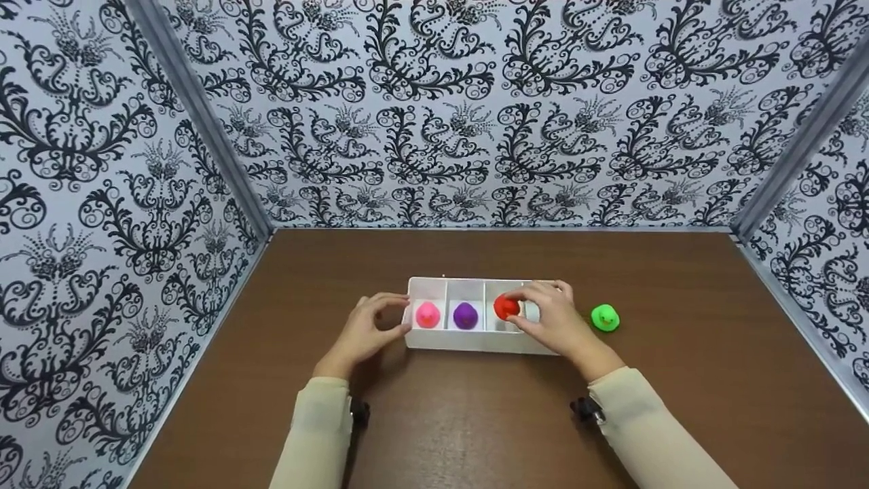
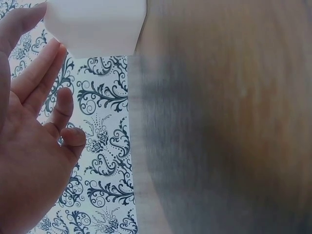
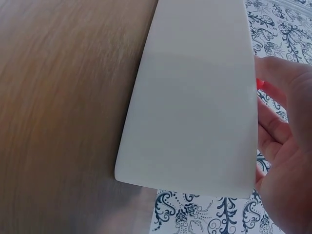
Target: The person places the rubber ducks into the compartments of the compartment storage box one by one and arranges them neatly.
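Observation:
A white divided tray (image 1: 468, 341) lies on the table, seen from above in the head view. A pink rubber duck (image 1: 428, 314) sits in its leftmost compartment and a purple one (image 1: 466, 316) in the one beside it. My right hand (image 1: 553, 319) pinches a red rubber duck (image 1: 506, 307) at the third compartment; in the right wrist view only a sliver of that duck (image 3: 260, 84) shows past the tray wall. At the tray's left end, my left hand (image 1: 370, 327) touches the wall with thumb and fingertips. The right end of the tray is hidden behind my right hand.
A green rubber duck (image 1: 605, 318) stands on the brown table (image 1: 461, 421), just right of the tray. Patterned panels (image 1: 448, 136) rise along the table's back and both sides, joined by grey corner strips.

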Available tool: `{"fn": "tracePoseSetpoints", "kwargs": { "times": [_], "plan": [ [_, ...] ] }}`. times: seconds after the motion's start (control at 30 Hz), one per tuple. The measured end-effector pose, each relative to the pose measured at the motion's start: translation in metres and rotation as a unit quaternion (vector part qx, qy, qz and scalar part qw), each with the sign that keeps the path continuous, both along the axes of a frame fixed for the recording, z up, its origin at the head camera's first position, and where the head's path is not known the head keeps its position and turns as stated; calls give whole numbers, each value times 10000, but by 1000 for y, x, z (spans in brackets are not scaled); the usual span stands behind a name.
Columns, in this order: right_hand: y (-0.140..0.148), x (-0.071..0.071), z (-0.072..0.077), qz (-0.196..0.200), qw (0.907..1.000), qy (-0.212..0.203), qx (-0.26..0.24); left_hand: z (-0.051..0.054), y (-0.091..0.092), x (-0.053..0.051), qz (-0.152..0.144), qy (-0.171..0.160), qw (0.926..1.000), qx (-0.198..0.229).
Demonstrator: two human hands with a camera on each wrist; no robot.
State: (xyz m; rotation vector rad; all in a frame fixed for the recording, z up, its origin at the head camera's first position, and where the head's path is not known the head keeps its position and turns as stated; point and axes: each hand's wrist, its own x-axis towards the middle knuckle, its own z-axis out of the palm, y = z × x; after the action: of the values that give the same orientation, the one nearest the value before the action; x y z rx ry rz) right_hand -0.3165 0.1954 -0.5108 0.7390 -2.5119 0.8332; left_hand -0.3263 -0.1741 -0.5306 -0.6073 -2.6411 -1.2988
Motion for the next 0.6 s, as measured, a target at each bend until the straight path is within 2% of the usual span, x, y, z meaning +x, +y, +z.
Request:
{"fn": "tracePoseSetpoints", "kwargs": {
  "times": [0.2,0.43,0.6],
  "plan": [
    [-2,-6,0,97,9998,86,179,1,-2,0,-3,91,9999,74],
    [-4,-11,1,78,9986,-349,388,2,-1,0,24,-14,10000,52],
    [-5,-13,2,51,9971,-404,637,1,0,-1,11,7,10000,9]
  ]
}}
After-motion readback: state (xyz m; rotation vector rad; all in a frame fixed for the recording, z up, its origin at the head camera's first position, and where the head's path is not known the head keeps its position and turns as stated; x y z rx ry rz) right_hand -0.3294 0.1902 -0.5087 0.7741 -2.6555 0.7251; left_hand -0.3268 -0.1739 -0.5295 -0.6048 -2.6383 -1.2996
